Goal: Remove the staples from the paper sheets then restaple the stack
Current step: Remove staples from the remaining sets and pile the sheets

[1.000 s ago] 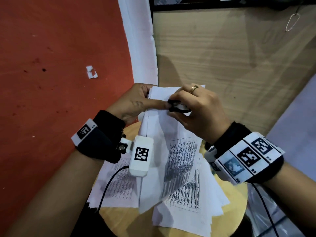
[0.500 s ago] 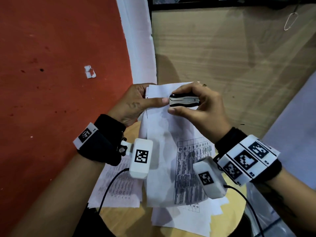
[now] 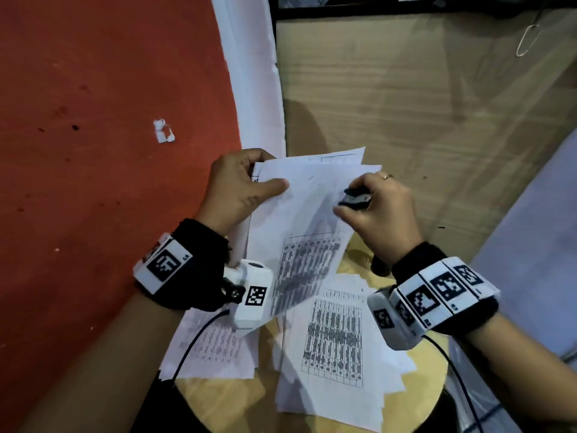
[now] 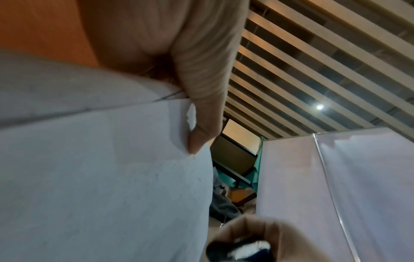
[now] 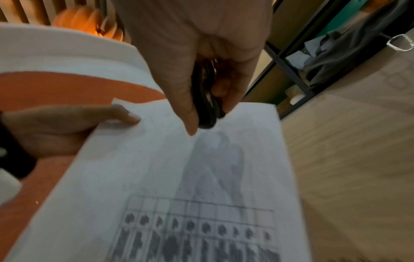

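Observation:
My left hand (image 3: 240, 185) pinches the top left corner of a stack of printed paper sheets (image 3: 299, 226), held tilted above a round stool; the thumb (image 5: 121, 113) lies on the top sheet, and the fingers (image 4: 201, 106) curl under the sheets' edge. My right hand (image 3: 374, 207) grips a small black and silver staple remover (image 3: 356, 200) over the sheets' upper right part, a little apart from the left thumb. In the right wrist view the staple remover (image 5: 205, 99) is squeezed between thumb and fingers just above the paper sheets (image 5: 179, 177). No staple is discernible.
More printed sheets (image 3: 337, 339) lie spread on the round wooden stool (image 3: 431, 379) under my hands. Red floor (image 3: 93, 120) lies to the left with a scrap of white paper (image 3: 163, 131). A wooden panel (image 3: 406, 104) stands behind.
My right hand has drawn the staple remover away to the right from the sheets' top edge near the left thumb. The held sheets have fanned and tilted rightward.

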Action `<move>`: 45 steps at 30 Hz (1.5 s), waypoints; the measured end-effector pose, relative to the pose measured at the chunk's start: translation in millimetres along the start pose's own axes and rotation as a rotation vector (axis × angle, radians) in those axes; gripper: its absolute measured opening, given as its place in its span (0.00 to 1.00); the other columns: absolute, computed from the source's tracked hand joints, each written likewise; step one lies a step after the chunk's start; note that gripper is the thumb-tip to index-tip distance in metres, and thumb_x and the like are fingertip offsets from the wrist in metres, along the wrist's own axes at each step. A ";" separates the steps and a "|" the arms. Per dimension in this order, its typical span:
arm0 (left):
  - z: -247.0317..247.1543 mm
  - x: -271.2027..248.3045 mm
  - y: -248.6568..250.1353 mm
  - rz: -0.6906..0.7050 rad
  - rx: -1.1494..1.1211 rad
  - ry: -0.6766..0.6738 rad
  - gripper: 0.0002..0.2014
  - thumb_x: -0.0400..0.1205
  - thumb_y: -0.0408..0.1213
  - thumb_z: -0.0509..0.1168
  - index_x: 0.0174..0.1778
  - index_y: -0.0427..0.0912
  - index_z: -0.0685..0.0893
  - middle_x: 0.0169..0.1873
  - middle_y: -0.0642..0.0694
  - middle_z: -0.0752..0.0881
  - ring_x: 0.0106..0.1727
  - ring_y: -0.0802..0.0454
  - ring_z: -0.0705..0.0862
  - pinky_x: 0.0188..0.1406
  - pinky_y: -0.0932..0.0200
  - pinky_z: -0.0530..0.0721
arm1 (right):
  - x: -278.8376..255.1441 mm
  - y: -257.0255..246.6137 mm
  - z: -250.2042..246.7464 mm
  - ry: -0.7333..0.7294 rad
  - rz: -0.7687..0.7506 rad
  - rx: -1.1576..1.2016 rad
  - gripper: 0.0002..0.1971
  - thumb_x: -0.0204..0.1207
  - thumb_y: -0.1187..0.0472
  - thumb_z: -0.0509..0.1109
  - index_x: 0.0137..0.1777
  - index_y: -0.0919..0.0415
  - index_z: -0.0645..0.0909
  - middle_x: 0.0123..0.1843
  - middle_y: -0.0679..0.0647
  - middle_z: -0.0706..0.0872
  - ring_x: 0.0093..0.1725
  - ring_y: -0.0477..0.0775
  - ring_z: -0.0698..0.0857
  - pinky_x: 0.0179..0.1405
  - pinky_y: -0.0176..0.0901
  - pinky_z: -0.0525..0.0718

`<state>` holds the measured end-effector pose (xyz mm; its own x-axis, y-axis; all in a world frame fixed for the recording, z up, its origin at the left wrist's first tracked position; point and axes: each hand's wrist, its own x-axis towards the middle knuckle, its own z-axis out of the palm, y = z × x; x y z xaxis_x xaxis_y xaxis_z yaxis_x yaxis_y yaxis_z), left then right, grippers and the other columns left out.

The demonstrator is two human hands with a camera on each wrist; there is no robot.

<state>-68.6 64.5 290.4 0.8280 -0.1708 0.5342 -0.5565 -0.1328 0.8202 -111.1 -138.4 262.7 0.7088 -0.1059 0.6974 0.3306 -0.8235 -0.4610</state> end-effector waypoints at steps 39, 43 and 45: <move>-9.2 2.9 -0.1 -0.002 0.053 -0.189 0.07 0.63 0.37 0.75 0.34 0.45 0.85 0.30 0.50 0.85 0.30 0.61 0.81 0.31 0.68 0.80 | 3.0 -19.8 -9.7 -0.096 -0.125 0.236 0.26 0.55 0.53 0.83 0.55 0.58 0.86 0.60 0.50 0.85 0.57 0.52 0.84 0.58 0.50 0.82; -9.9 1.2 2.6 -0.009 0.034 -0.242 0.09 0.65 0.34 0.74 0.38 0.36 0.85 0.32 0.45 0.84 0.31 0.58 0.81 0.31 0.68 0.80 | 6.4 -16.0 -11.6 -0.216 -0.107 0.157 0.26 0.54 0.49 0.84 0.54 0.53 0.85 0.73 0.51 0.73 0.61 0.46 0.80 0.59 0.45 0.78; -14.0 1.9 3.7 -0.007 0.035 -0.276 0.11 0.66 0.33 0.74 0.39 0.31 0.84 0.32 0.46 0.85 0.31 0.58 0.82 0.30 0.68 0.80 | 12.4 -14.4 -13.8 -0.341 -0.092 0.203 0.25 0.55 0.50 0.85 0.53 0.53 0.83 0.63 0.48 0.78 0.60 0.43 0.79 0.60 0.46 0.78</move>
<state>-68.1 77.3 297.3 0.7844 -0.4289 0.4481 -0.5564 -0.1675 0.8138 -115.7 -135.6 285.6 0.8252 0.1827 0.5345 0.4948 -0.6903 -0.5279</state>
